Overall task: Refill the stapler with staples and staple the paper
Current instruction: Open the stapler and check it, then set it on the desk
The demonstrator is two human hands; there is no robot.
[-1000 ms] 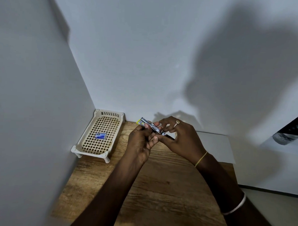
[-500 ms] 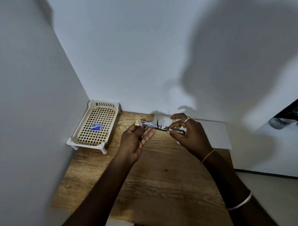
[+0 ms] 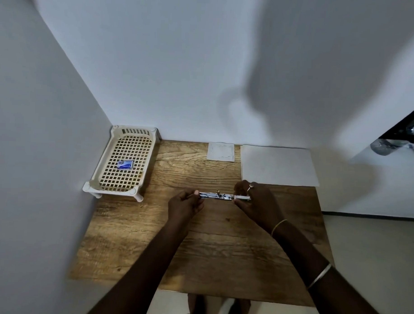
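Two hands are gripping the stapler (image 3: 220, 196) above the worktop (image 3: 198, 250): left hand (image 3: 184, 205) pinching one end, right hand (image 3: 258, 203) pinching the other.

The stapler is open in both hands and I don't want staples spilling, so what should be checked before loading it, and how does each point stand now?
1. Slim silver metal stapler held at both ends, left hand and right hand: ok.
2. Stapler lies roughly level above the wooden table: ok.
3. Staple channel open and empty: cannot tell, too small.
4. Small blue staple box within reach in the cream plastic lattice tray: ok.
5. A hand free to fetch staples: not ok, both are holding.
6. Large white paper sheet flat at the table's far right: ok.
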